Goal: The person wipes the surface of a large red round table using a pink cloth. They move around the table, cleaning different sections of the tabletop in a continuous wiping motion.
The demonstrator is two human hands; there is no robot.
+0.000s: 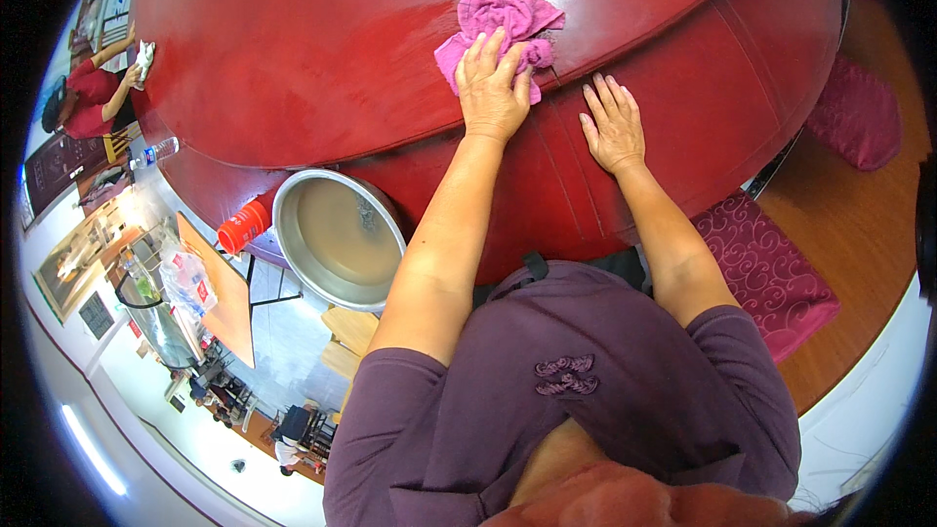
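My left hand [492,91] presses on a crumpled pink cloth [498,11], its fingers spread over the cloth's near part. The cloth lies across the edge of the raised round top of a large red table [315,73]. To the right, my right hand [613,123] rests flat, palm down and fingers slightly apart, on the lower red rim by that edge, with nothing in it. A metal basin [282,223] of murky water [333,234] stands left of my left forearm; greyish scouring mesh seems to lie in it. Dark wet-looking streaks show near the cloth.
An orange-red container [244,227] and a plastic water bottle [159,151] are at the table's left edge. A person in red [91,99] wipes the far left side with a white cloth [145,62]. Patterned magenta chair cushions [765,271] are at right; a folding table [227,300] stands lower left.
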